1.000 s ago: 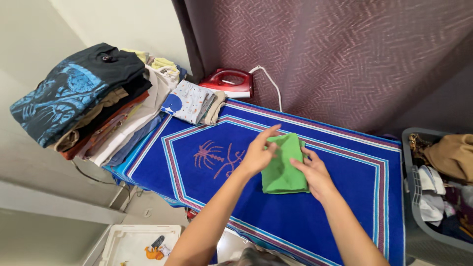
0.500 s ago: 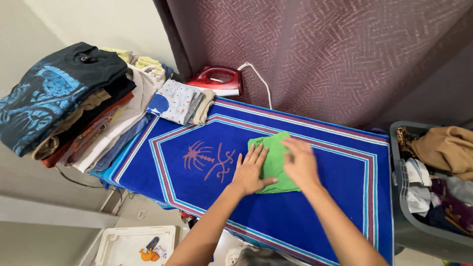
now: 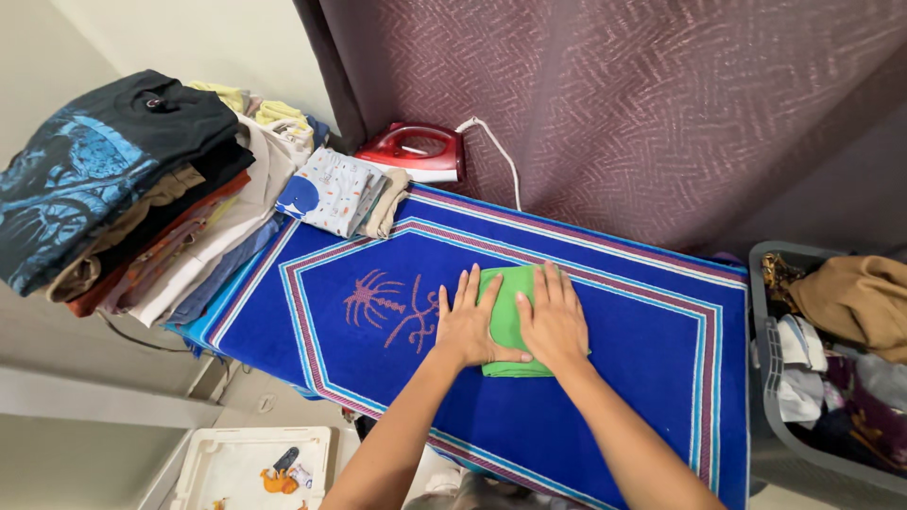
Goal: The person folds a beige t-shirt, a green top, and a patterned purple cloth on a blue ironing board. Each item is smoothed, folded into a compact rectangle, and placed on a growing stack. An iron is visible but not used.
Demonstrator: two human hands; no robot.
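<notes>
A small folded green cloth (image 3: 505,312) lies on a blue mat (image 3: 614,378) with red and light-blue borders and a red emblem. My left hand (image 3: 468,321) rests flat on the cloth's left edge, fingers spread and partly on the mat. My right hand (image 3: 553,319) lies flat over the cloth's right half, covering most of it. Neither hand grips anything; both palms face down, side by side.
A tall stack of folded clothes (image 3: 132,189) sits at the mat's left end, with a small patterned folded piece (image 3: 331,192) beside it. A red iron (image 3: 416,153) stands at the back by a dark curtain (image 3: 614,104). A grey laundry basket (image 3: 831,368) stands right. A white tray (image 3: 250,463) lies on the floor.
Both hands moved from handling the green cloth's folds to lying flat on top of it, side by side. The cloth now looks smaller and more compact.
</notes>
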